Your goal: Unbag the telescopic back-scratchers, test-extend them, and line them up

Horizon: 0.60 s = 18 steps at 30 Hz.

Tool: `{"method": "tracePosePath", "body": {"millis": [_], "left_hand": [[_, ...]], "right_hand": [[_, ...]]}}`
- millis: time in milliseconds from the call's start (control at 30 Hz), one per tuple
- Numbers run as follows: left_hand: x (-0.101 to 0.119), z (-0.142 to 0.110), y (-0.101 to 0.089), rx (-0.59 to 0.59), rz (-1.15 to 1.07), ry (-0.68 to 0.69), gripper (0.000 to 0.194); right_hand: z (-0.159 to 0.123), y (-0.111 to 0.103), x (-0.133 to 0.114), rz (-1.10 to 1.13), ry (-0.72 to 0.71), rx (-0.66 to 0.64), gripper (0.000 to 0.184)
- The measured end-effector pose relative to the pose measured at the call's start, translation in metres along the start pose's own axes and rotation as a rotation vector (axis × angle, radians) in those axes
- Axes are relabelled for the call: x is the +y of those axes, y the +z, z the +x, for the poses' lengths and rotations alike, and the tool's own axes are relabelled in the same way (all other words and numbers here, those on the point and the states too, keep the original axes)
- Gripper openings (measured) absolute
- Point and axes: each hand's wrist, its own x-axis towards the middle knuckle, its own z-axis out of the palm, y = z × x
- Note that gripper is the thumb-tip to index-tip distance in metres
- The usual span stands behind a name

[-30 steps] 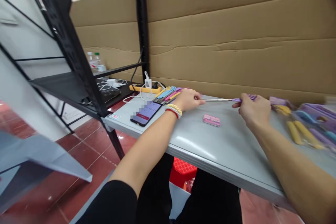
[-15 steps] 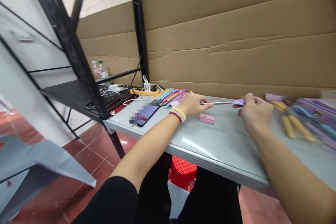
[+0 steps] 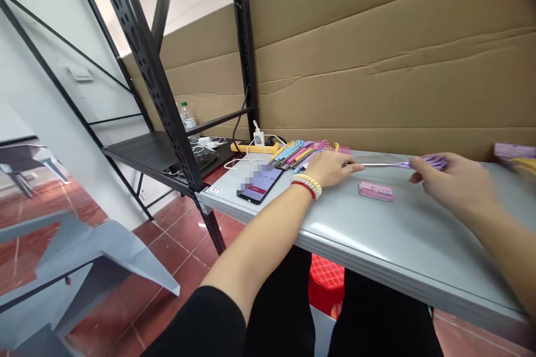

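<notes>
A back scratcher with a slim metal rod [image 3: 374, 164] and a purple claw-like head spans the gap between my hands, nearly level above the grey table. My left hand [image 3: 329, 169], with a beaded bracelet at the wrist, is closed in a pinch at the rod's left end. The purple end sits in my right hand [image 3: 454, 181], fingers closed round it. Below the rod lies a small pink flat case [image 3: 376, 191]. Just beyond my left hand is a pile of colourful back scratchers [image 3: 297, 153], partly hidden by that hand.
A phone [image 3: 259, 184] lies left of my left forearm. Behind it are a yellow power strip [image 3: 253, 148] and white cables. Purple and yellow packets [image 3: 519, 156] are at the right edge. A cardboard wall [image 3: 377, 67] backs the table; a black metal rack [image 3: 146, 50] stands left.
The view has swung left, so the table and hands appear farther right. Both hands keep hold of the back scratcher. The packets at right have mostly left the view.
</notes>
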Motion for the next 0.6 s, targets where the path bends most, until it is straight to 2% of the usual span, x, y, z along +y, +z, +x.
{"method": "tracePosePath", "body": {"millis": [133, 233, 400, 500, 600], "left_hand": [[0.006, 0.0, 0.005, 0.017, -0.053, 0.081, 0.034], [0.005, 0.002, 0.007, 0.001, -0.081, 0.095, 0.034], [0.006, 0.006, 0.015, -0.16, 0.064, 0.077, 0.032], [0.013, 0.008, 0.022, -0.164, 0.207, 0.044, 0.034], [0.017, 0.01, 0.021, -0.156, 0.249, 0.007, 0.034]], "right_hand": [[-0.002, -0.006, 0.003, 0.085, 0.053, 0.025, 0.015], [0.001, -0.007, 0.008, 0.216, 0.036, -0.017, 0.014], [0.012, -0.004, 0.03, 0.031, 0.094, -0.168, 0.017], [0.017, 0.004, 0.044, -0.088, 0.087, -0.161, 0.02], [0.018, 0.009, 0.045, -0.193, 0.081, -0.16, 0.024]]}}
